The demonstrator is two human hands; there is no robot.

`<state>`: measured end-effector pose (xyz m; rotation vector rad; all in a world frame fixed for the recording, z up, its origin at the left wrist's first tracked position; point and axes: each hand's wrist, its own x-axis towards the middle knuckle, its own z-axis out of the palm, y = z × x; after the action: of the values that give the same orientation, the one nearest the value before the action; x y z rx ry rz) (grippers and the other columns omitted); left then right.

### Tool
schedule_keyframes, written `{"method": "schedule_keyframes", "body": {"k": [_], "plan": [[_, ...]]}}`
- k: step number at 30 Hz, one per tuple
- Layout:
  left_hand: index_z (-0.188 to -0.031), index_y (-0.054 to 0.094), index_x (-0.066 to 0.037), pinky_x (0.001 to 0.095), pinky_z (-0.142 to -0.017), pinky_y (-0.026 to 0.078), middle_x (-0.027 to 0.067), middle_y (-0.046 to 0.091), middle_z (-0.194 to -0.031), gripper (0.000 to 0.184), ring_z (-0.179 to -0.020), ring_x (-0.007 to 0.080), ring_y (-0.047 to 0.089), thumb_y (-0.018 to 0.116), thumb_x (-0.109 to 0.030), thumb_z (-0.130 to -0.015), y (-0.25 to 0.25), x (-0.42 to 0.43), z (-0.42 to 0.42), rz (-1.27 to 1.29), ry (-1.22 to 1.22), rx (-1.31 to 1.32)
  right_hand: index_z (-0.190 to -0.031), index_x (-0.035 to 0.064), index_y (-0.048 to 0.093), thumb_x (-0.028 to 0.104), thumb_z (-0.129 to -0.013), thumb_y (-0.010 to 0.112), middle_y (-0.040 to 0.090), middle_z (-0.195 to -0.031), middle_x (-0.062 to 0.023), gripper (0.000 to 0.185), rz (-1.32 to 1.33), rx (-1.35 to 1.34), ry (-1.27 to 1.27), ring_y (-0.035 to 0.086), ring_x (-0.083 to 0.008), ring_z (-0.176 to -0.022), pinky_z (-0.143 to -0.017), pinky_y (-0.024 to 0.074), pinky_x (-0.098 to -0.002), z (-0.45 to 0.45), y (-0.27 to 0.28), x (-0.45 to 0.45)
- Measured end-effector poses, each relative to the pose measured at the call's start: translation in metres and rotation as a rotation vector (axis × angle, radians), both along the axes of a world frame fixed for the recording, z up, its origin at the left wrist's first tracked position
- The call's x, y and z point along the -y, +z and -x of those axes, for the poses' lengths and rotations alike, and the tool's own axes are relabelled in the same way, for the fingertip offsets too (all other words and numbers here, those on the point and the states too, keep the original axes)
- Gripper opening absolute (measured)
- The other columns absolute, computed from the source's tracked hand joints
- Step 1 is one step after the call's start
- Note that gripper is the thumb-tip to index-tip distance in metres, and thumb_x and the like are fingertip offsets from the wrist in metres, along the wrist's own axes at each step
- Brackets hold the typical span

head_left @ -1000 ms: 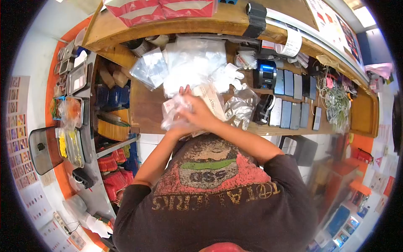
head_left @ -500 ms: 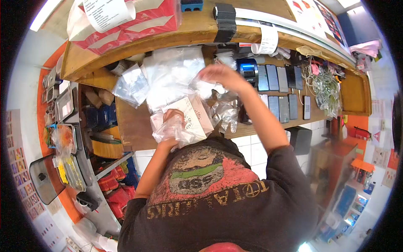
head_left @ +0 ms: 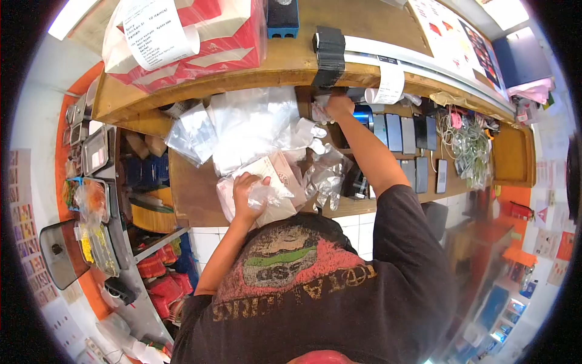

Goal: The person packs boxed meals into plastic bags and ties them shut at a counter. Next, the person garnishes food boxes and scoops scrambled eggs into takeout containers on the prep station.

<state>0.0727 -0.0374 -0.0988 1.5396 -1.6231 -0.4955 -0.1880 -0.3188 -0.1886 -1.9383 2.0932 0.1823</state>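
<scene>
My left hand is closed on a crumpled clear plastic bag. It rests over the printed paper packaging, which lies at the table's front edge against my shirt. My right hand reaches under the shelf, its fingers bent over small pale packets; what it grips is too small to make out. A blue and black device stands just right of that hand. Flat clear plastic bags cover the table behind the packaging. Between my arms lie thin clear plastic gloves.
Several phones lie in rows at the right, beside tangled cables. A wooden shelf overhangs the work area and bears a red and white package with a receipt. Metal trays stand at the left.
My right hand has moved away from above the clear bags, right and back under the shelf. My left hand stays at the packaging, its fingers now more visible on the plastic.
</scene>
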Motion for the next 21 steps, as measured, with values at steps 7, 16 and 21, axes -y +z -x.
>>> {"method": "schedule_keyframes", "body": {"k": [7,16,21], "plan": [[-0.070,0.063,-0.003,0.0392,-0.070,0.038,0.0094,0.062,-0.073,0.016,-0.071,0.0289,0.053,0.070,-0.015,-0.079,-0.002,0.001,-0.002,-0.058,-0.030,0.028,-0.128,0.0079,0.056,0.030,-0.083,0.058,0.059,-0.128,-0.0178,0.050,-0.032,0.060,-0.122,0.059,-0.0356,-0.117,-0.095,0.0499,-0.0430,0.000,0.008,0.005],[-0.077,0.063,-0.001,0.0396,-0.073,0.037,0.0129,0.060,-0.075,0.011,-0.075,0.0313,0.052,0.070,-0.008,-0.071,-0.004,-0.005,-0.007,-0.011,-0.093,0.023,-0.096,0.0064,0.069,0.021,-0.079,0.073,0.068,-0.087,-0.0050,0.023,-0.201,0.464,0.043,0.059,-0.0179,-0.066,-0.058,0.0484,-0.0298,0.083,0.030,-0.015],[-0.084,0.062,-0.002,0.0404,-0.078,0.037,0.0122,0.060,-0.080,0.026,-0.080,0.0320,0.052,0.069,-0.005,-0.059,0.001,-0.007,-0.004,0.057,-0.097,-0.067,-0.099,0.0009,0.065,0.005,-0.088,0.065,0.067,-0.084,-0.0052,0.012,-0.172,1.597,-0.502,0.059,-0.0096,-0.066,-0.052,0.0452,-0.0203,0.077,0.066,-0.080]]}}
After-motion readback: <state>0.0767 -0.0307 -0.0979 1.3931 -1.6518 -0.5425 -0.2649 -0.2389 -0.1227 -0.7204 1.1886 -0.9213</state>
